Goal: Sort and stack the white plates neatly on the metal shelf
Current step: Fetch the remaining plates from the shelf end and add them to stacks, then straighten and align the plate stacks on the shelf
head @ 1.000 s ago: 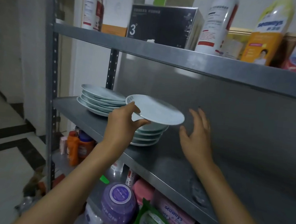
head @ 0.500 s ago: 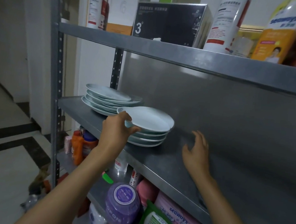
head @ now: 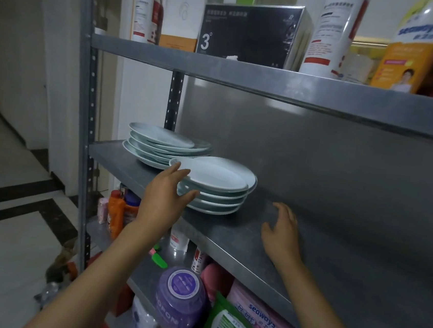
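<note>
A metal shelf [head: 229,234] rack fills most of the view, its middle board carrying two piles of white plates. The rear stack [head: 164,145] sits at the left end of that board, toward the back, and its plates lie unevenly, several rims sticking out to the right. The front stack [head: 217,193] stands just beside it, nearer the board's front edge, with the top plate [head: 209,175] lying on it shifted a little to the left of the plates beneath.

The left hand [head: 165,198] is at the left rim of the front stack: its fingers reach over the top plate's edge and the thumb lies against the lower rims (whether it truly pinches the plate cannot be told). The right hand [head: 281,230] rests on the bare board to the right of the front stack, well apart from it, fingers loosely curled and holding nothing.

On the board above stand a black box [head: 250,31] and several bottles; below sits a purple tub [head: 181,297].
</note>
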A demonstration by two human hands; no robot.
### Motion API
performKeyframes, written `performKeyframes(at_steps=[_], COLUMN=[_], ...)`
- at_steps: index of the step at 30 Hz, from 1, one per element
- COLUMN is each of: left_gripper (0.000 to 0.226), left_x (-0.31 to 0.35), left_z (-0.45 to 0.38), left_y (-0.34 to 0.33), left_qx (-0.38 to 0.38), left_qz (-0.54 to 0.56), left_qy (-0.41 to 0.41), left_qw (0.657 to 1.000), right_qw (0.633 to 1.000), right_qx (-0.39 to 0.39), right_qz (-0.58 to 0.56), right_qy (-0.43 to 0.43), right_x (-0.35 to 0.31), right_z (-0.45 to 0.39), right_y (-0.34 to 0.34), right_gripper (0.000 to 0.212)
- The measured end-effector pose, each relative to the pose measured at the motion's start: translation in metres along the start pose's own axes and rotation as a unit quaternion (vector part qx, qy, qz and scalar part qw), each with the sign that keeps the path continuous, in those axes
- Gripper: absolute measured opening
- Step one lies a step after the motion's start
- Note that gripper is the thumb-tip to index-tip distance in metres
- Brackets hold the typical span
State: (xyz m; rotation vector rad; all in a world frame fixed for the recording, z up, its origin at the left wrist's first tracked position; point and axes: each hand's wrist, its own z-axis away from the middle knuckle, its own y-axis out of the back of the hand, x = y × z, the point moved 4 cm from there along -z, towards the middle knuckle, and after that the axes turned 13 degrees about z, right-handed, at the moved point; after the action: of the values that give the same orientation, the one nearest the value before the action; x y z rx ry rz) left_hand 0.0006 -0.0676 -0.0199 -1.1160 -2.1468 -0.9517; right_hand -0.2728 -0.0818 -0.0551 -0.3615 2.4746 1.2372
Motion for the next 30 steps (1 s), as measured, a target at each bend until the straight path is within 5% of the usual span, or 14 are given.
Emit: performKeyframes(at_steps=[5, 14, 24, 30], left_gripper=[0.072, 0.064, 0.055, 0.049], left_x=[-0.004, -0.02, -0.057, -0.086], left_z=[0.01, 0.016, -0.037, -0.081], left_y=[0.003, 0.018, 0.038, 0.051], left_qx=[0.005, 0.005, -0.035, -0.055], left_qz=[0.018, 0.017, 0.067, 0.09], left_qy=[-0.001, -0.016, -0.056, -0.08], left_qw=[1.0, 1.0, 0.996, 0.991], right_qw=[1.0, 0.997, 0.987, 0.984], right_qx=[-0.005, 0.037, 0.131, 0.115], right_qz=[-0.028, -0.07, -0.076, 0.045], right_qy=[-0.009, -0.011, 0.053, 0.131], right_x=[-0.005, -0.023, -0.14, -0.204], right_z=[0.003, 0.008, -0.029, -0.059], right_y=[0.002, 0.01, 0.026, 0.005], right_gripper=[0.054, 0.051, 0.049, 0.051])
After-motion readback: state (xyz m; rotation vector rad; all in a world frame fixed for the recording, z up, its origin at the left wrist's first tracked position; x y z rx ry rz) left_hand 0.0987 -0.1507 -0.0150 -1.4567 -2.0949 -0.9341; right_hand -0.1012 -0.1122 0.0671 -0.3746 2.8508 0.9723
